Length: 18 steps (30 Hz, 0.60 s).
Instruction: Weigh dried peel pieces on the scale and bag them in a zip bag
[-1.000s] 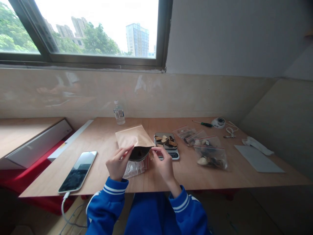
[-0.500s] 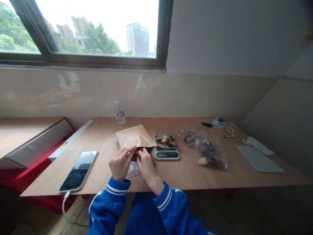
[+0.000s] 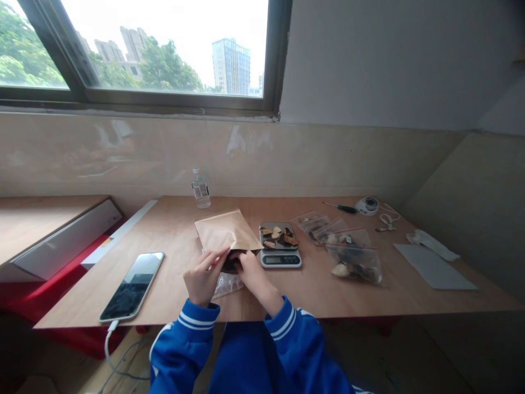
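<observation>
A brown paper bag (image 3: 228, 230) lies in front of me with its dark mouth facing me. My left hand (image 3: 203, 273) pinches the upper edge of that mouth. The fingers of my right hand (image 3: 255, 276) reach into the opening, so their tips are hidden and I cannot see what they hold. Under the bag and my hands, a clear plastic bag (image 3: 228, 284) rests on the table. Just right of the paper bag stands a digital kitchen scale (image 3: 281, 259), its plate bearing several dried brown and pale slices (image 3: 279, 236).
Several clear zip bags (image 3: 355, 261) with dried pieces lie right of the scale. A phone (image 3: 132, 286) on a cable is at the left, a water bottle (image 3: 201, 190) at the back. Far right are a screwdriver (image 3: 346, 208), a white camera (image 3: 367, 206) and a grey sheet (image 3: 435, 266).
My right hand has shifted a little to the right along the bag's mouth, and the opening shows wider between my hands. My left hand keeps its pinch almost in place.
</observation>
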Motion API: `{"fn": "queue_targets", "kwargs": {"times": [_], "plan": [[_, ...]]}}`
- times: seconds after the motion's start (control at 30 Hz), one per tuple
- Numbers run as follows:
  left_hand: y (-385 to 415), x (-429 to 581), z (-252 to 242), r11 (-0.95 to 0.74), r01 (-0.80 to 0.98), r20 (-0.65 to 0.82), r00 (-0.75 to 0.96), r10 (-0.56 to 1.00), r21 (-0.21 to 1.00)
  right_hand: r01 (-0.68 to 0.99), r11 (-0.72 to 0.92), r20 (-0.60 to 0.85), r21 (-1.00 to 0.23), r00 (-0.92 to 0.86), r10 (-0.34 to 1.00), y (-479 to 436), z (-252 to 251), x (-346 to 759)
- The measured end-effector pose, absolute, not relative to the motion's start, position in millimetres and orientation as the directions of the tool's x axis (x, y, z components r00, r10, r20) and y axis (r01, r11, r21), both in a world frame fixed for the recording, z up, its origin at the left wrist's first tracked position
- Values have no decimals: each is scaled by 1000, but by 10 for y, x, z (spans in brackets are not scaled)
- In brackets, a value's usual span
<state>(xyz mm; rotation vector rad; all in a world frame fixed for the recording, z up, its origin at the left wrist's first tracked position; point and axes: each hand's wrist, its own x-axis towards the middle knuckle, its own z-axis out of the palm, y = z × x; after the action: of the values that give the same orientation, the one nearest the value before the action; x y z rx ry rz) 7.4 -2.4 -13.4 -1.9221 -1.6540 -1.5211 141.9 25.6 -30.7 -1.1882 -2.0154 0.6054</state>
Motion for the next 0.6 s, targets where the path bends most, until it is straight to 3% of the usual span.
{"fn": "queue_targets", "kwargs": {"times": [0.23, 0.6], "plan": [[12, 41, -104, -343, 828, 771, -157, 618, 443, 356, 542, 463, -761, -287, 838, 15, -75, 1720], [116, 127, -180, -355, 827, 775, -144, 615, 435, 340, 558, 473, -757, -304, 827, -52, -380, 1869]]}}
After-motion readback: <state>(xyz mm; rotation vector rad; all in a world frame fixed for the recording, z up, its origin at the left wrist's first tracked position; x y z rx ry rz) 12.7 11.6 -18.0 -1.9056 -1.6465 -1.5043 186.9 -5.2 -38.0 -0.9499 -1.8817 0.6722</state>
